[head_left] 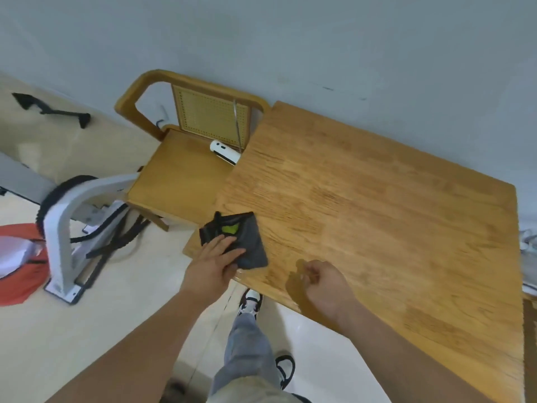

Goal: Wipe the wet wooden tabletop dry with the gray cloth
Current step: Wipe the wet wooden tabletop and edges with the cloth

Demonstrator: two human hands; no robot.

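Right hand (325, 283) noted nearest, over the near edge of the wooden tabletop (377, 213), fingers curled in, nothing held. Left hand (216, 263) seen at its 9 o'clock, apart from it, fingers laid straight and pressed flat on the gray cloth (252, 242). Cloth lies folded on the tabletop's left corner. Wooden chair (180, 175) recorded at 11 o'clock of the cloth, white device (225, 151) lying on its seat
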